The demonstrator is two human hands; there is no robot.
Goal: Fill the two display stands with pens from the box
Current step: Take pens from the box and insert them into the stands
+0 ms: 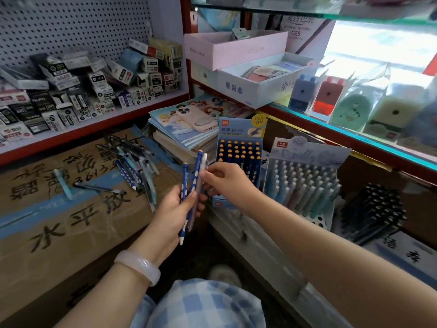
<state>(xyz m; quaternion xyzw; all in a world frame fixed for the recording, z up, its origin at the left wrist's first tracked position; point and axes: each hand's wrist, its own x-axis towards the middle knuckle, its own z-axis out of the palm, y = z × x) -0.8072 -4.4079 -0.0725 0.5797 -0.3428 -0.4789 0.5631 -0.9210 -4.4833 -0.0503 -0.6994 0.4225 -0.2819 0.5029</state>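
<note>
Three pens (192,192) are held nearly upright in front of the body, long axes running from low tips to high caps, leaning slightly to the right at the top. Two are blue with white dots; the third is pale and translucent. Their tips point down toward the lap, their caps up toward the blue stand (238,162).

The left hand (176,207) is raised from the lower left, palm turned inward, fingers curled round the lower half of the pens so that they are grasped as a bundle. A pale bangle (138,265) is worn on that wrist. The right hand (224,179) is reached in from the lower right, forearm stretched across the frame, and its fingertips are pinched on the upper part of the pale pen.

The blue stand is seen just behind the right hand, its rows filled with yellow-capped pens. The pale stand (305,176) is set just to its right, packed with pastel pens. More loose pens (132,166) are scattered on the taped cardboard box (59,209) to the left, lying at mixed angles.
</note>
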